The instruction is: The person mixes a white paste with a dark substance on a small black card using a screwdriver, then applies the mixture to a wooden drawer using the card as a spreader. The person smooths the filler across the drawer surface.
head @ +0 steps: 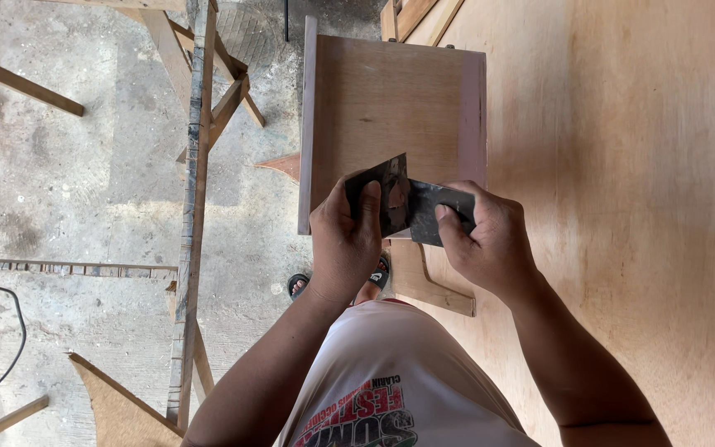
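While both wrists bend inward, left hand (343, 245) and right hand (483, 242) pinch dark scrapers (407, 205).

Under the fingers of the left hand (345, 244), the near edge of one dark flat scraper blade (386, 194) is covered; the thumb hides part of its face. Below the fingers of the right hand (486, 244), a second dark blade (436, 207) disappears into the palm, so its handle end cannot be seen. Where the two blades overlap between the fingertips, it is unclear which lies on top. A reddish smear there is too blurred to identify. Behind both hands, the lower edge of the small wooden panel (391, 99) is hidden. Beneath the left wrist, a sandalled foot (299, 285) shows only partly.
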